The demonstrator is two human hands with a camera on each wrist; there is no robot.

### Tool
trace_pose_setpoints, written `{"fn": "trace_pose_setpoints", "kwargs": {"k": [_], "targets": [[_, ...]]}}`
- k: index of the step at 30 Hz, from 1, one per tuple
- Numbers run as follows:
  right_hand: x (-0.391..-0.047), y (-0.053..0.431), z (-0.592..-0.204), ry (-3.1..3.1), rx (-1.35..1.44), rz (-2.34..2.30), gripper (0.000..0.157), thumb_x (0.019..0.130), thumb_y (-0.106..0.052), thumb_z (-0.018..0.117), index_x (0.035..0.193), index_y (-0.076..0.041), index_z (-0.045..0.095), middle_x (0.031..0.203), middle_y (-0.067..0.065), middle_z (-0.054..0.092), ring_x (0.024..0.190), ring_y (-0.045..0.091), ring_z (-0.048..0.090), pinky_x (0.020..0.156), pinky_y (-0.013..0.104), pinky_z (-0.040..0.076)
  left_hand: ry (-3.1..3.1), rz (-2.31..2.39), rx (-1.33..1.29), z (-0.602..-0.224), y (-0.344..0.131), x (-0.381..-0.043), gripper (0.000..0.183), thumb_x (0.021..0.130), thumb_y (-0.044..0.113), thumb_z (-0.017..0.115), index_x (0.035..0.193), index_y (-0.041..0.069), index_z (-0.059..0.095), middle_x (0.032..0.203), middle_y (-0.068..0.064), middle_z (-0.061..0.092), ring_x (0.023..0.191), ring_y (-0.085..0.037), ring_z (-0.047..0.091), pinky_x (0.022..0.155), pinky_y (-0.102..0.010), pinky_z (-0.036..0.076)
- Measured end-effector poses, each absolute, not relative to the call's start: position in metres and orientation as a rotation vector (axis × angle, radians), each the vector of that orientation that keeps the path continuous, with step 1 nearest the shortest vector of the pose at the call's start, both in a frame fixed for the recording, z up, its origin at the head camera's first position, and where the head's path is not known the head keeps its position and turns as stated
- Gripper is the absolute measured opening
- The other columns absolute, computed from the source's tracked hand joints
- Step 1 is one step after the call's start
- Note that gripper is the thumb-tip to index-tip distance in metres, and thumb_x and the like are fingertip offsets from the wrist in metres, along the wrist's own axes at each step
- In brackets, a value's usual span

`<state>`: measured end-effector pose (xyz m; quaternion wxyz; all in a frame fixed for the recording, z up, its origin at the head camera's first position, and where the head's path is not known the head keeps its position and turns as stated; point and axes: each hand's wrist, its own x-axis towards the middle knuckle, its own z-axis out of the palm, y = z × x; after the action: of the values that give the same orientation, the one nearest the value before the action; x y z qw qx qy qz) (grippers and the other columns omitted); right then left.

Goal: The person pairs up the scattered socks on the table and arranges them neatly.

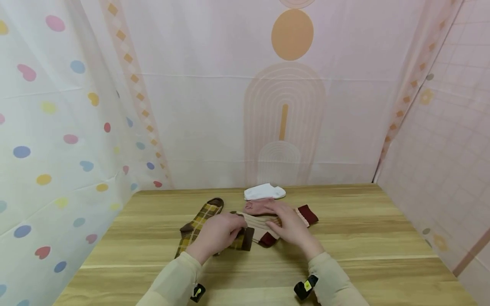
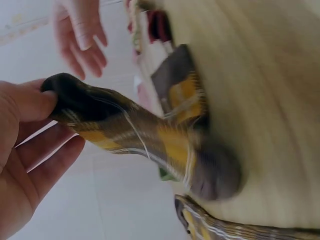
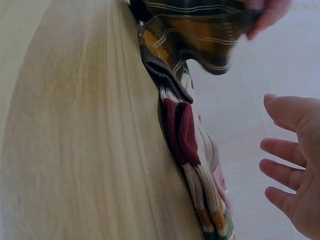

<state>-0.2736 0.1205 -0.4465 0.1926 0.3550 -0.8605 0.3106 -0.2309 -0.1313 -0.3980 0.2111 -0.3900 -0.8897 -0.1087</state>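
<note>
A yellow-and-brown plaid sock (image 2: 135,122) hangs from my left hand (image 1: 219,233), which pinches its dark end between thumb and fingers. Its other dark end reaches down close to the table in the left wrist view. A matching plaid sock (image 1: 204,216) lies to the left of that hand. Fingers apart and holding nothing, my right hand (image 1: 289,225) is over the cream sock with dark red parts (image 1: 267,240). Seen from the right wrist, that hand (image 3: 297,160) is apart from the socks. The left hand partly hides the held sock in the head view.
Behind the hands lie a pink sock (image 1: 258,207) and, farther back, a white low-cut sock (image 1: 264,192). The wooden table (image 1: 363,238) ends at a patterned cloth backdrop (image 1: 206,127), with more cloth at both sides.
</note>
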Motion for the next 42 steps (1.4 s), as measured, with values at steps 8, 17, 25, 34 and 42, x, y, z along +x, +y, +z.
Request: {"fn": "trace_pose_setpoints", "kwargs": {"k": [8,17,25,34,42], "targets": [[-0.272,0.115,-0.448,-2.427,1.005,0.835,0.045,0.088,-0.011,0.075,0.129,0.0,0.06,0.128,0.017,0.062,0.125,0.042,0.051,0.103,0.055,0.04,-2.644,-0.211,-1.196,-0.415,-0.132,-0.228,0.013,0.085,0.006,0.075,0.091,0.017,0.076,0.087,0.007,0.071,0.08,-0.01,0.066,0.069,-0.028,0.054],[-0.271,0.105,-0.45,-2.434,1.064,0.833,0.042,0.089,-0.012,0.075,0.127,-0.001,0.061,0.124,0.012,0.064,0.119,0.031,0.057,0.1,0.048,0.044,-2.656,-0.238,-1.198,-0.421,-0.128,-0.22,0.006,0.089,0.012,0.073,0.094,0.016,0.072,0.088,0.006,0.069,0.08,-0.01,0.064,0.068,-0.029,0.053],[-0.271,0.099,-0.451,-2.406,1.126,0.849,0.041,0.09,-0.011,0.074,0.128,-0.003,0.061,0.123,0.013,0.065,0.116,0.032,0.057,0.095,0.048,0.046,-2.529,-0.265,-1.094,-0.422,-0.135,-0.214,0.015,0.086,0.01,0.075,0.1,0.014,0.072,0.088,0.005,0.07,0.079,-0.013,0.065,0.073,-0.033,0.053],[-0.27,0.092,-0.447,-2.39,1.149,0.869,0.046,0.09,-0.011,0.074,0.134,-0.01,0.06,0.131,0.008,0.062,0.122,0.029,0.055,0.1,0.048,0.044,-2.38,-0.263,-0.937,-0.419,-0.153,-0.215,0.022,0.081,0.006,0.078,0.102,0.01,0.074,0.09,0.001,0.073,0.079,-0.016,0.067,0.074,-0.039,0.055],[-0.27,0.085,-0.449,-2.365,1.136,0.877,0.046,0.089,-0.011,0.074,0.133,-0.009,0.061,0.13,0.01,0.063,0.121,0.032,0.056,0.1,0.049,0.044,-2.313,-0.185,-0.83,-0.424,-0.172,-0.219,0.023,0.077,0.001,0.079,0.098,0.008,0.072,0.085,-0.002,0.072,0.075,-0.021,0.067,0.072,-0.042,0.055]]}}
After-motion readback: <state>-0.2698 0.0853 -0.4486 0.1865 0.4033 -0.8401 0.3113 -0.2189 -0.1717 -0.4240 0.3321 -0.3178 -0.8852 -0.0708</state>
